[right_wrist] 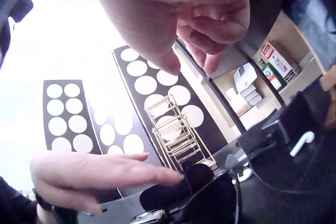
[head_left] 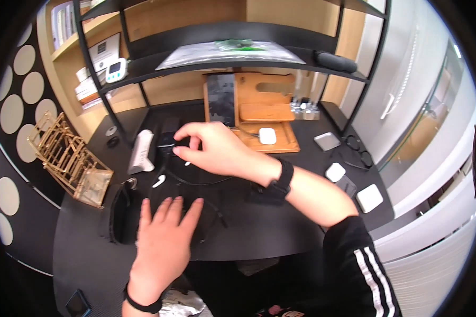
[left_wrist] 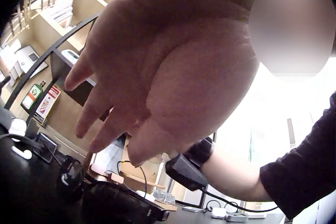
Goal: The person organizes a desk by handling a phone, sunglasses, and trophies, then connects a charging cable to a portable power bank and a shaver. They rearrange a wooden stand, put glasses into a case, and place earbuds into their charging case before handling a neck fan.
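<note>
My left hand (head_left: 166, 238) is stretched out above the near left of the desk, fingers spread, with nothing in it. Beside it stands a pair of black glasses (head_left: 119, 214), also seen low in the left wrist view. My right hand (head_left: 211, 148) hovers at the desk's back, its thumb and forefinger apart and the other fingers curled in. Its fingertips are near a small black boxy device (head_left: 166, 140); no object shows between them. A white earbud (head_left: 158, 181) lies between the hands. Another earbud (right_wrist: 302, 143) shows in the right wrist view, beside the black device.
A wooden stand (head_left: 288, 142) holds a phone (head_left: 221, 100) and a white earbud case (head_left: 267, 136). Left are a white packet (head_left: 141, 151) and a gold wire rack (head_left: 69, 158). Round glasses (head_left: 357, 150) and white boxes (head_left: 369, 198) lie right. A black shelf (head_left: 195, 66) spans the back.
</note>
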A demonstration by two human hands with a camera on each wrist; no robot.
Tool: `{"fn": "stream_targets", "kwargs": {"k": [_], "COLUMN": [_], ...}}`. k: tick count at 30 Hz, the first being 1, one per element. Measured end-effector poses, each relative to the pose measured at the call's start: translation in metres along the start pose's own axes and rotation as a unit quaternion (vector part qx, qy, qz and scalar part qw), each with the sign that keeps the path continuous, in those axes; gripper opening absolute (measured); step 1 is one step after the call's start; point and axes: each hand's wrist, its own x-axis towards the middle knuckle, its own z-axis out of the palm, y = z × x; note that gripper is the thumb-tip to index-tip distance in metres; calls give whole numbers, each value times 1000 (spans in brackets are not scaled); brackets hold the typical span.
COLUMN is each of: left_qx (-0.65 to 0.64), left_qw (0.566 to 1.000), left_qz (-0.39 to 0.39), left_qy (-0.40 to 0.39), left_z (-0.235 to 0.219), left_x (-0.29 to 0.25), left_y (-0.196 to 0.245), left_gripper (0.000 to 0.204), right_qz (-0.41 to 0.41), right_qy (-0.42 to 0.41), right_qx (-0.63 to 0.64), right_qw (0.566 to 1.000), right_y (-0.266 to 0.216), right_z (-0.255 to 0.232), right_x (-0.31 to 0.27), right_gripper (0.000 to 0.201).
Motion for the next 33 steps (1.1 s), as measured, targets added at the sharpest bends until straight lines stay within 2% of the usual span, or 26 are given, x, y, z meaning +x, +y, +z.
{"fn": "stream_targets", "kwargs": {"k": [2,4,5,6,8,9,10,11,12,14,15,16,17,18,20,21,23,24,26,29,31,32,33], "left_qx": [4,8,-7,-20,-80,-222,-360,-462,-520,-632,-633,-719,-793,-832,-914,-916,-945,-946,-936,-930,-924,-923,-922], "left_qw": [999,998,997,994,992,972,931,885,850,770,768,693,610,553,380,377,213,213,176,181,174,167,159], "left_qz": [-31,-63,-61,-60,-38,-15,7,53,78,90,89,51,13,-52,-140,-134,-243,-241,-303,-318,-338,-345,-352], "left_qy": [20,10,48,85,90,76,58,33,26,25,30,16,2,-3,-27,-25,-50,-52,-36,-39,-48,-17,14], "left_z": [0,-3,-8,-14,-29,-37,-41,-38,-37,-28,-20,-10,0,11,35,49,74,81,97,117,125,129,132], "left_x": [0,-1,2,3,11,16,22,31,42,68,83,99,115,132,159,169,184,188,192,194,194,193,192], "left_y": [9,17,27,35,48,59,69,77,91,115,125,133,139,143,139,137,132,130,128,120,117,116,114], "left_gripper": [49,48,47,46,53,59,66,73,73,71,71,70,68,60,42,42,21,21,12,11,10,9,10], "right_qz": [77,128,220,305,361,365,370,374,365,346,353,358,344,355,348,360,368,363,359,353,319,321,340], "right_qy": [-11,50,65,81,161,183,205,207,235,262,276,290,291,304,307,326,348,348,342,350,371,370,405], "right_qx": [99,257,392,517,662,692,718,714,722,747,741,735,729,723,728,717,717,722,728,726,701,702,666], "right_qw": [992,957,891,796,636,596,553,555,539,503,501,497,515,509,504,500,479,475,473,476,519,517,526], "right_y": [15,39,40,42,58,67,72,76,79,89,91,90,95,96,101,99,96,98,101,101,101,100,99], "right_z": [-22,-36,-54,-72,-85,-89,-92,-94,-94,-92,-92,-92,-90,-89,-89,-91,-92,-91,-89,-82,-78,-73,-67], "right_x": [-36,-66,-81,-96,-120,-130,-139,-146,-150,-156,-158,-159,-164,-166,-170,-170,-168,-169,-171,-168,-164,-156,-143], "right_gripper": [24,19,20,21,8,8,10,10,9,9,10,11,13,13,12,13,14,14,15,14,13,13,13]}}
